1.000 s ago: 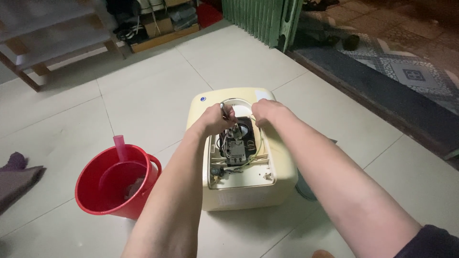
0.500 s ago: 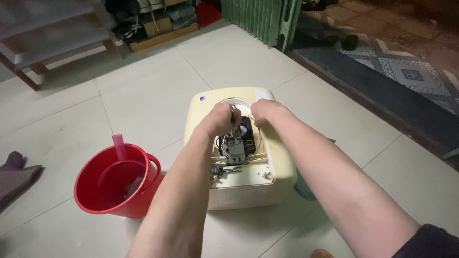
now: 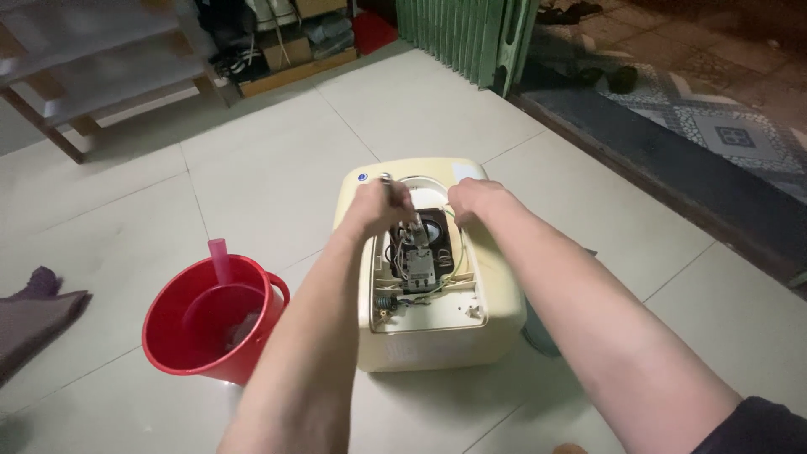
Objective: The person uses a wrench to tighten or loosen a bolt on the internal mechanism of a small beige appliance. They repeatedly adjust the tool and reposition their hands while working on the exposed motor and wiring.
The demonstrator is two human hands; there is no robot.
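- Head view: we see a cream water heater [image 3: 437, 277] lying on the tiled floor [image 3: 252, 168], its long axis running away from us.
- Our left hand [image 3: 378, 206] is closed around a thin tool [image 3: 388, 187] above the open wiring bay [image 3: 420, 252].
- Our right hand [image 3: 472, 200] rests curled on the far rim; whether it grips anything we cannot tell.
- A red bucket [image 3: 210, 324] stands left of the heater.

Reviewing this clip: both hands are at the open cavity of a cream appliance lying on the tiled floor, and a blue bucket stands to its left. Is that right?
Not quite. The bucket is red, not blue, as the head view shows. The rest holds: the left hand and right hand are at the open cavity of the cream appliance on the tiled floor, with the bucket to its left.
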